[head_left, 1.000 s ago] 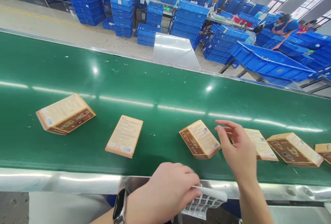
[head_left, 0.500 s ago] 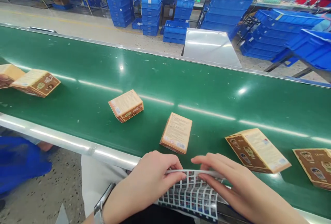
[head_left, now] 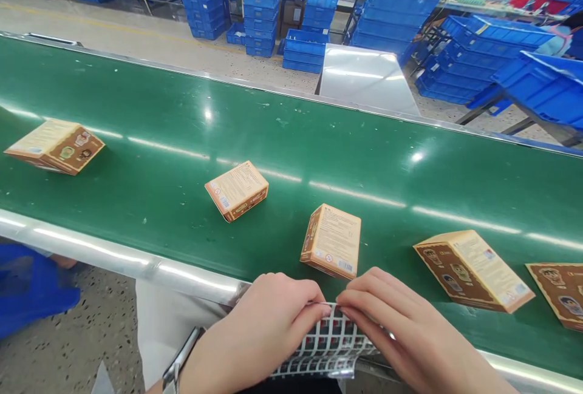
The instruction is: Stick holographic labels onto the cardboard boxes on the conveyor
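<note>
A sheet of small stickers with a white grid hangs curved in front of me at the belt's near edge. My left hand is closed, pinching the sheet's upper edge between thumb and fingers. Close beside it, my right hand is closed too, thumb and fingertips on the same edge near its middle. Whether a single sticker is between the right fingertips is too small to tell. Just beyond my hands a brown and cream carton lies on the green conveyor belt.
Other cartons lie along the belt: one left of centre, one far left, one to the right and one cut by the frame. Metal rails edge the belt. Stacked blue crates stand beyond.
The cartons near the middle and right have shifted right. My right hand has moved left, its fingers closing on the sheet's edge near my left hand. A hand and carton at far left are out of view.
</note>
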`<state>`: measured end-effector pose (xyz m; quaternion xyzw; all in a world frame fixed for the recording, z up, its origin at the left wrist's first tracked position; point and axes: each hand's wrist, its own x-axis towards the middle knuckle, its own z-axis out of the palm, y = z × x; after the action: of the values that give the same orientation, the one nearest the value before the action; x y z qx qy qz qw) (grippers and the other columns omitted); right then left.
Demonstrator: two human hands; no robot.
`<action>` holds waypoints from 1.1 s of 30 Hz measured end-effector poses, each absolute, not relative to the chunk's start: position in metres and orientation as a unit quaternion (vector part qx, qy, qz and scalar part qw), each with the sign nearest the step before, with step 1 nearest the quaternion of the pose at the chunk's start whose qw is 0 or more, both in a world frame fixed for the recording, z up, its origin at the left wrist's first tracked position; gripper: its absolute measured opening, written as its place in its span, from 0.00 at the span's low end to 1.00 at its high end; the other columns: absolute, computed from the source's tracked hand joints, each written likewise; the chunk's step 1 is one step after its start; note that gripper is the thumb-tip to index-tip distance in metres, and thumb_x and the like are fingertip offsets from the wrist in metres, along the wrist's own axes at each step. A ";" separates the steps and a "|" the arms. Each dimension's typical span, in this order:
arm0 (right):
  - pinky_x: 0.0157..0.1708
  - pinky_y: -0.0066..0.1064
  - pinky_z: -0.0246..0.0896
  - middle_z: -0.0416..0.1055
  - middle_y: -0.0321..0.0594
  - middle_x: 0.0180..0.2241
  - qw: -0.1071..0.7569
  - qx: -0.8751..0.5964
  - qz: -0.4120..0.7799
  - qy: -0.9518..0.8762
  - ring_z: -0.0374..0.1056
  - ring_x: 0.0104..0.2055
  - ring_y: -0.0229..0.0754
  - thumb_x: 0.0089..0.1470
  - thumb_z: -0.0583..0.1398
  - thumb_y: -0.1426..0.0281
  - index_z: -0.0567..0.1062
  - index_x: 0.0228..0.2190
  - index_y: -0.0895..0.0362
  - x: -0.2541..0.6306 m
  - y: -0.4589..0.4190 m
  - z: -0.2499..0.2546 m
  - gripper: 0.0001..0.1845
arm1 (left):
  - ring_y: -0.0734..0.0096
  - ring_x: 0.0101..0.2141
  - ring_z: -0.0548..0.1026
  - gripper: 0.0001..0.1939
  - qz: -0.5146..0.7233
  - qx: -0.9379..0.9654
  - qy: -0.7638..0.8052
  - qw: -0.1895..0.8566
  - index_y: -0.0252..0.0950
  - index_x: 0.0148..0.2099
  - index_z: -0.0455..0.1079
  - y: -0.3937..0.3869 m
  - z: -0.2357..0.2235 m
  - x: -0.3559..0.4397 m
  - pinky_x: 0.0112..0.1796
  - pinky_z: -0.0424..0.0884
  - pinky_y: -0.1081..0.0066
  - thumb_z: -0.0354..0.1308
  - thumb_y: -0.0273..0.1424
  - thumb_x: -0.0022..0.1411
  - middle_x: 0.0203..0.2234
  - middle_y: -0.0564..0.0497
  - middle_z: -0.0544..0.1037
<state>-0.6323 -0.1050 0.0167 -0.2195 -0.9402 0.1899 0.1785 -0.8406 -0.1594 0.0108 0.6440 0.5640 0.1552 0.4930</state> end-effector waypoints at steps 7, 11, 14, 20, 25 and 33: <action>0.43 0.35 0.71 0.79 0.46 0.41 0.266 -0.223 0.078 -0.935 0.74 0.44 0.45 0.66 0.54 0.80 0.75 0.42 0.58 -0.631 -0.116 0.002 0.11 | 0.77 0.23 0.63 0.18 0.184 0.595 0.577 0.528 0.37 0.31 0.71 -0.158 0.010 -0.839 0.26 0.55 0.75 0.49 0.38 0.72 0.21 0.59 0.70; 0.47 0.34 0.72 0.79 0.45 0.44 0.296 -0.238 0.134 -0.915 0.74 0.48 0.45 0.62 0.57 0.81 0.76 0.41 0.56 -0.621 -0.123 0.002 0.11 | 0.78 0.22 0.63 0.18 0.182 0.583 0.581 0.538 0.37 0.31 0.72 -0.156 0.011 -0.839 0.26 0.55 0.75 0.50 0.37 0.71 0.21 0.59 0.71; 0.47 0.34 0.73 0.77 0.41 0.47 0.304 -0.350 0.220 -0.858 0.74 0.49 0.46 0.63 0.59 0.73 0.75 0.37 0.51 -0.608 -0.119 0.001 0.06 | 0.77 0.23 0.65 0.15 0.157 0.606 0.574 0.527 0.38 0.31 0.74 -0.156 0.012 -0.841 0.26 0.56 0.76 0.53 0.34 0.70 0.20 0.59 0.72; 0.45 0.44 0.74 0.71 0.48 0.55 0.408 -0.569 0.333 -0.632 0.73 0.51 0.51 0.59 0.63 0.56 0.62 0.61 0.47 -0.601 -0.085 -0.035 0.32 | 0.72 0.35 0.75 0.08 0.162 0.724 0.456 0.491 0.37 0.30 0.76 -0.160 0.004 -0.835 0.35 0.66 0.77 0.63 0.28 0.63 0.29 0.56 0.81; 0.45 0.43 0.74 0.68 0.49 0.58 0.425 -0.526 0.377 -0.633 0.71 0.52 0.50 0.56 0.65 0.57 0.64 0.61 0.48 -0.612 -0.065 -0.046 0.33 | 0.58 0.63 0.65 0.11 0.245 0.826 0.359 0.359 0.36 0.33 0.76 -0.150 -0.006 -0.822 0.62 0.62 0.64 0.59 0.32 0.68 0.63 0.50 0.70; 0.33 0.37 0.72 0.78 0.51 0.48 0.413 -0.640 0.447 -0.468 0.74 0.40 0.51 0.43 0.69 0.49 0.80 0.29 0.57 -0.609 -0.060 -0.025 0.23 | 0.53 0.69 0.51 0.12 0.193 0.886 0.325 0.270 0.31 0.35 0.78 -0.131 -0.027 -0.792 0.68 0.55 0.57 0.56 0.29 0.69 0.70 0.43 0.53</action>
<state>-0.6091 -0.0600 -0.0250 -0.6404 -0.4682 0.4468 0.4135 -0.7919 -0.1309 -0.0268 0.8858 0.3246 0.1931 0.2697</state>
